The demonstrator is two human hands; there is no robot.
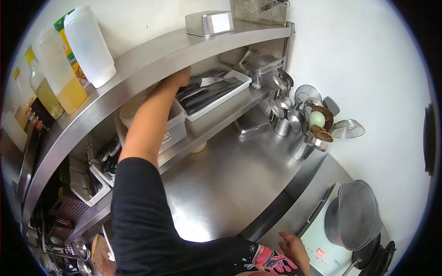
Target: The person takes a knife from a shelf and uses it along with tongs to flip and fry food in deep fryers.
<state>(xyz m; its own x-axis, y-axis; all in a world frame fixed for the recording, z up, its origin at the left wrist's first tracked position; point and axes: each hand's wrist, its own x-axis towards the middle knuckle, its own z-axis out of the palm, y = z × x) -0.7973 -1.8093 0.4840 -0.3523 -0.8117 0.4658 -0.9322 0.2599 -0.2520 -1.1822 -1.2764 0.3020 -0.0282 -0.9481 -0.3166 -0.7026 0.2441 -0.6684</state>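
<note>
My left hand (183,77) reaches in under the upper steel shelf, and its fingers are hidden behind the shelf's edge. Close beside it, a white tray (216,102) on the lower shelf holds several black-handled utensils (212,95), perhaps knives. Below my forearm stands a translucent plastic tub (176,129). My right hand (293,250) hangs low at the counter's front, fingers loosely apart and nothing seen in them. It is nearest to a pale green cooker (317,248), on which sits a large grey pot (357,214).
Perforated steel holders (301,146) with ladles and strainers stand at the back right corner. Bottles (90,46) line the upper shelf (152,64) at left, with a steel container (202,25) farther along. A lidded pan (252,124) lies on the steel counter (221,179).
</note>
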